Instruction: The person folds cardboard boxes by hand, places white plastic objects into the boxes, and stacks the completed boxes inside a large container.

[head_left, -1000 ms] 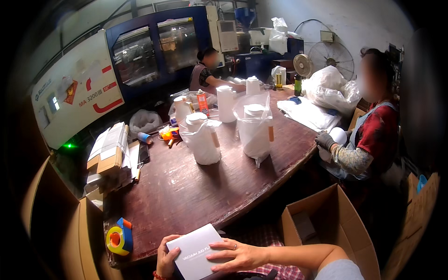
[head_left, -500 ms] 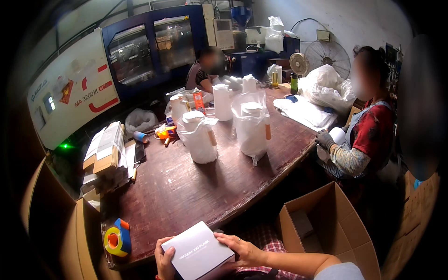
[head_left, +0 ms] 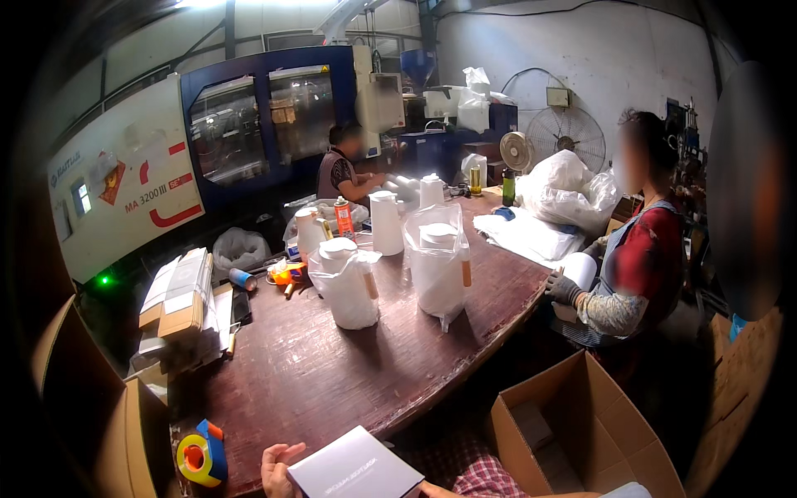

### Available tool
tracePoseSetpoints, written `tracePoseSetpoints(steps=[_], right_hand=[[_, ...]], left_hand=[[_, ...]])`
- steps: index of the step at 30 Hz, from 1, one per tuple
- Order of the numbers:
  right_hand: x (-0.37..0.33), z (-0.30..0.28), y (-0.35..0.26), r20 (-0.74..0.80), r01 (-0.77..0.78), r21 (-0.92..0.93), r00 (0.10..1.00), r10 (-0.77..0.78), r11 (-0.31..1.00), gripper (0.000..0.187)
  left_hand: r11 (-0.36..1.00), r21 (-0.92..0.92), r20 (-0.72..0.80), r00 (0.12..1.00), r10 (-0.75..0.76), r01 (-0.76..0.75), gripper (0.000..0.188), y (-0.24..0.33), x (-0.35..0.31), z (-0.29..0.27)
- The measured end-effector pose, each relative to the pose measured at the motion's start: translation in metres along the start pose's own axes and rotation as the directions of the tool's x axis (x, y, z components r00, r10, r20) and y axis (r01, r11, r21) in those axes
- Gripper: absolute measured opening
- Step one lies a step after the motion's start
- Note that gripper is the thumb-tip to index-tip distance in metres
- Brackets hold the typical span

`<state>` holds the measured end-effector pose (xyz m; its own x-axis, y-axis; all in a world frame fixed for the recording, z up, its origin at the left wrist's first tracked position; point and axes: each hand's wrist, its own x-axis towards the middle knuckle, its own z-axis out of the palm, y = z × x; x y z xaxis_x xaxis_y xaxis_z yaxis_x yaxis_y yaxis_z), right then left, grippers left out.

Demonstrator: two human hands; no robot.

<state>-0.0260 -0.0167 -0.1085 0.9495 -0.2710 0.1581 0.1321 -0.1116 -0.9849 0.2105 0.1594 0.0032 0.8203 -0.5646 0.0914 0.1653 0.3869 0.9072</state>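
A huge blue and white machine [head_left: 224,108] stands at the back on the left. In front of it is the long dark red surface [head_left: 332,373]. A person in a red shirt [head_left: 656,249] is at its right side, with a gray glove [head_left: 564,289] on a white thing, and another person [head_left: 339,176] sits at the far end. An open brown box [head_left: 614,423] is at the bottom right, close to the near edge of the surface. A puffy white bag [head_left: 569,191] sits at the far right, with a round wire fan [head_left: 567,141] behind it. A pile of flat boxes [head_left: 184,290] lies on the left. Two white jugs [head_left: 336,290] with tan handles stand up in clear bags near the middle, and more white jugs [head_left: 384,224] stand behind them. The small white box [head_left: 353,466] is at the bottom middle, between the two hands. The left hand [head_left: 276,473] is at its left corner, fingers a little bent; I cannot tell if they pinch it. The right hand [head_left: 433,491] is by its right corner, mostly cut off, so I cannot tell how its fingers are. A blue tape holder [head_left: 215,458] with yellow tape is near the left corner of the surface. An orange can [head_left: 344,217] stands among the jugs.
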Motion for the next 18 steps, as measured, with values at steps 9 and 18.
tracePoseSetpoints(steps=[9,18], right_hand=[[0.003,0.009,-0.021,-0.036,-0.198,0.093,0.979,0.202,0.976,0.069],[0.007,0.026,0.018,-0.157,-0.022,0.041,0.987,0.028,0.999,0.054]], left_hand=[[0.998,-0.029,-0.085,0.995,-0.056,0.054,0.048,0.024,-0.017,0.013],[0.809,0.581,0.19,0.953,-0.237,0.086,0.041,0.059,-0.04,0.013]])
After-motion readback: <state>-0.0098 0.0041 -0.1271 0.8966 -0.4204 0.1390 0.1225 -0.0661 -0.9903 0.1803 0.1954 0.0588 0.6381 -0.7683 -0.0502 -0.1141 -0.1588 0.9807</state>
